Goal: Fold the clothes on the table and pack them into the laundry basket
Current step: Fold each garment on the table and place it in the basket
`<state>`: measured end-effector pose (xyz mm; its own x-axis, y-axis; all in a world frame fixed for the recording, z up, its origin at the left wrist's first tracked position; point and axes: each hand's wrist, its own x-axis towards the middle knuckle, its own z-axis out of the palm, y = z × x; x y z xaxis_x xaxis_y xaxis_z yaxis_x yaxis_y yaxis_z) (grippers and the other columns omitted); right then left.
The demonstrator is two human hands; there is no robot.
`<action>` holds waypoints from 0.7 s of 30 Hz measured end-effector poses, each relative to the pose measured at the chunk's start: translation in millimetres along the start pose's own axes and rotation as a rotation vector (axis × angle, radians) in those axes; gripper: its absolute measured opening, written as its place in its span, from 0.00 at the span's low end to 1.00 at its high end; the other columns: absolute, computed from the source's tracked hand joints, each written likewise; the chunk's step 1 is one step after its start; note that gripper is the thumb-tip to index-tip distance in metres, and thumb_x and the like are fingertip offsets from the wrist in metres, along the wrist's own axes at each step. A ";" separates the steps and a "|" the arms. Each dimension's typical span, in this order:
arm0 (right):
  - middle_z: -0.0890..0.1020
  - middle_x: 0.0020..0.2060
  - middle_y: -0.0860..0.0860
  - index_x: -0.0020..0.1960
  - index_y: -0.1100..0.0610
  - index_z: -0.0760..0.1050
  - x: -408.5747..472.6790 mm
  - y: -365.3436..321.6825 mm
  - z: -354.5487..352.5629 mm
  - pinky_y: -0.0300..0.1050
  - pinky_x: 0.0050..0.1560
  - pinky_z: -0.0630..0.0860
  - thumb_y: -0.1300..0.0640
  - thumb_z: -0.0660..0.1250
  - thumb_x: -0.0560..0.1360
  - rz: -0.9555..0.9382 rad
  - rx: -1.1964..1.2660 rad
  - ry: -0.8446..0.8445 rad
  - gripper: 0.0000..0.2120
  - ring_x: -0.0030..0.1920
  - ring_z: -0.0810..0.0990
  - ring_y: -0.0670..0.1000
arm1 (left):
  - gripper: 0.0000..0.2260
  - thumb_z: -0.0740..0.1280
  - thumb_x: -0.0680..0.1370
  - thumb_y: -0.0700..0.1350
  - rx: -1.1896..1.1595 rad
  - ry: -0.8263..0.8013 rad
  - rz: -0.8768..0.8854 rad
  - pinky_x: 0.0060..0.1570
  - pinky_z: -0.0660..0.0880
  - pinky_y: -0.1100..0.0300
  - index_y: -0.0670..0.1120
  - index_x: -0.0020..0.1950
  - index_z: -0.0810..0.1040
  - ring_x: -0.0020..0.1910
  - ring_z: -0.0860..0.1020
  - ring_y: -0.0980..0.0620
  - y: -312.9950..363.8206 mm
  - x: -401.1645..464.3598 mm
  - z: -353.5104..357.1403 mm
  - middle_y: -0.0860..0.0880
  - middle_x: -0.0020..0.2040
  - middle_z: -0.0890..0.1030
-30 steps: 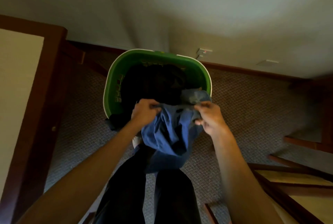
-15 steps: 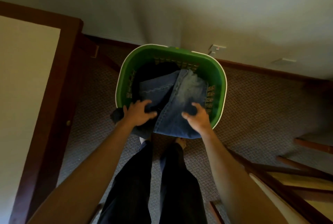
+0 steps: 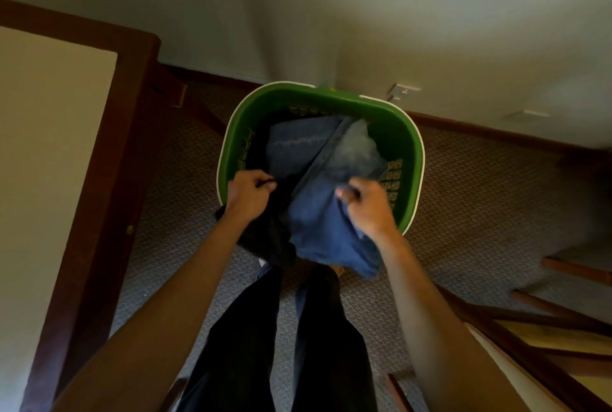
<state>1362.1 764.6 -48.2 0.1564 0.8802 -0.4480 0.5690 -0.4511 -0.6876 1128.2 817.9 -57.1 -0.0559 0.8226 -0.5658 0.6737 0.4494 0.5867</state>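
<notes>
A green laundry basket (image 3: pixel 409 150) with a white rim stands on the carpet in front of me. Folded blue jeans (image 3: pixel 318 212) lie across it, their near end hanging over the front rim. Beside them on the left, a black garment (image 3: pixel 271 239) also spills over the near rim. My left hand (image 3: pixel 248 194) grips the black garment at the basket's front left. At the jeans' right side my right hand (image 3: pixel 367 206) pinches their edge.
A table (image 3: pixel 49 163) with a pale top and dark wood frame fills the left side. Wooden chair parts (image 3: pixel 530 338) stand at the lower right. A wall with a socket (image 3: pixel 402 92) runs behind the basket. My dark-trousered legs (image 3: pixel 281 338) are below it.
The jeans went from being held bunched above the basket to lying across it. My hands pressed flat on them, and now the left grips the black garment and the right pinches the jeans.
</notes>
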 end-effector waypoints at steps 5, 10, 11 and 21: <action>0.81 0.43 0.53 0.50 0.61 0.76 41.0 -22.0 -20.3 0.45 0.51 0.76 0.55 0.67 0.79 0.158 0.356 0.509 0.08 0.45 0.80 0.50 | 0.10 0.68 0.78 0.38 -0.532 0.186 -0.123 0.50 0.78 0.57 0.46 0.58 0.80 0.45 0.80 0.52 56.0 28.6 -16.7 0.49 0.47 0.82; 0.67 0.74 0.53 0.74 0.47 0.65 36.8 6.3 -13.8 0.51 0.71 0.66 0.43 0.71 0.74 0.157 0.279 0.164 0.31 0.72 0.67 0.53 | 0.24 0.69 0.78 0.55 0.087 0.003 0.279 0.70 0.68 0.49 0.54 0.73 0.70 0.71 0.70 0.45 42.2 37.9 -15.8 0.43 0.73 0.70; 0.56 0.79 0.52 0.77 0.42 0.58 31.8 13.9 -2.8 0.55 0.74 0.59 0.40 0.72 0.72 0.131 0.147 -0.024 0.38 0.78 0.57 0.56 | 0.32 0.68 0.76 0.63 0.226 -0.163 0.305 0.74 0.61 0.40 0.58 0.77 0.63 0.76 0.62 0.40 30.6 38.6 -4.8 0.42 0.79 0.61; 0.28 0.77 0.51 0.77 0.39 0.29 115.5 57.2 77.4 0.84 0.63 0.44 0.21 0.69 0.55 -0.059 -0.593 -0.250 0.68 0.76 0.30 0.65 | 0.65 0.63 0.54 0.84 0.928 -0.268 0.448 0.67 0.40 0.20 0.62 0.79 0.32 0.76 0.30 0.30 -51.8 124.0 74.1 0.44 0.79 0.28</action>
<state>1350.2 829.1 -183.4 -0.0412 0.8078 -0.5881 0.9316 -0.1816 -0.3148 1141.0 870.8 -200.5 0.4238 0.6931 -0.5831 0.8972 -0.4095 0.1654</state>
